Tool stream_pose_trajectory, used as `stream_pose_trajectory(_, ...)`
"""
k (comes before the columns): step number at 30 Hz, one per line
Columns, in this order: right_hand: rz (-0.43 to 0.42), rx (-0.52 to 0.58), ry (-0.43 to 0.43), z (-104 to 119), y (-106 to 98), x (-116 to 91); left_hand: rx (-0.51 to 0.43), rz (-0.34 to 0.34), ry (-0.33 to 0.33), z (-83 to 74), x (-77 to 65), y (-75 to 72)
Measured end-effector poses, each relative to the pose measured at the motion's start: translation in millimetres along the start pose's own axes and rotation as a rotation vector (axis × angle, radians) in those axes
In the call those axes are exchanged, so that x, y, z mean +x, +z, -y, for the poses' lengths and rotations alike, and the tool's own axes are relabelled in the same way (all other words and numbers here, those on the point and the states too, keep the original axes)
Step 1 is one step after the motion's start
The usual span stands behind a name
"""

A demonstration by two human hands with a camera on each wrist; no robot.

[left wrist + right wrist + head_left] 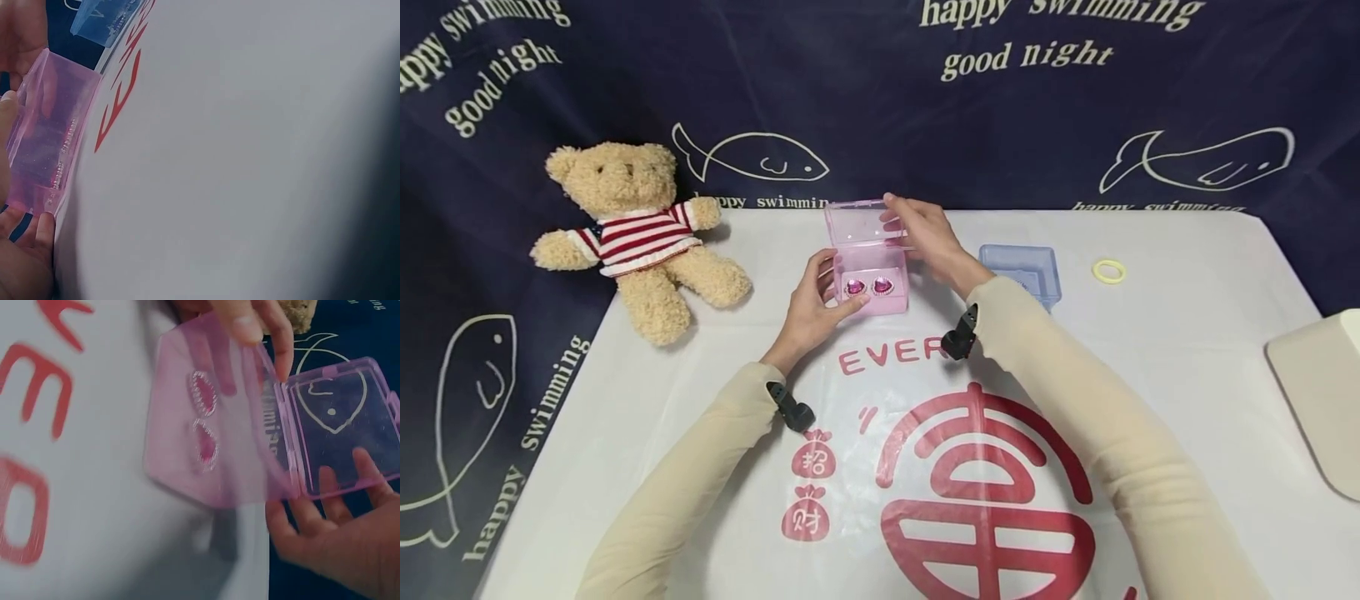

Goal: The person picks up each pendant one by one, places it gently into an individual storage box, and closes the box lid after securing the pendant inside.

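A translucent pink plastic box (891, 307) sits near the back of the table with its clear pink lid (859, 223) raised. Inside lie two heart-shaped magenta gems, one on the left (855, 287) and one on the right (882, 287), each with a pale beaded rim. My left hand (811, 304) grips the box's left side, its thumb along the front. At the lid's right side is my right hand (928, 237), its fingers extended against the lid. The right wrist view shows its spread fingers (331, 500) at the lid's edge.
Right of the box stands an open blue plastic container (1048, 275), with a yellow ring (1108, 271) farther right. A teddy bear (640, 225) in a striped shirt leans at the back left. A beige object (1318, 400) lies at the right edge. Dark printed fabric (880, 100) hangs behind.
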State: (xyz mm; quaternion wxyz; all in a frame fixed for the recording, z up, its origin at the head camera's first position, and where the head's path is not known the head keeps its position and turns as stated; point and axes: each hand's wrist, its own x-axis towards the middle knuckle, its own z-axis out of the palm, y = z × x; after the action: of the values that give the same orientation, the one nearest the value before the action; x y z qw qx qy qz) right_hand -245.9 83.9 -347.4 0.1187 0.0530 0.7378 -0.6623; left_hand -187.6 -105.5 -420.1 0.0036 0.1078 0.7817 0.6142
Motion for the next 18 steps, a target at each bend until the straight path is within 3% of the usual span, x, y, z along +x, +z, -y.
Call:
stream_pose_trajectory(8,0.212,0.008,-0.065,-10.0,-18.9,-8.0,0.017,-0.011,-0.017,13.8,4.4,1.1)
stream_pose_trajectory(13,0.301,-0.203,-0.168,-17.0,-25.2,-9.6,0.033,0.023,-0.006,13.3,3.4,-0.9)
stream_pose_trajectory(18,0.326,-0.385,-0.283,-24.3,-26.5,-10.4,0.025,0.053,-0.004,10.7,3.4,-0.8)
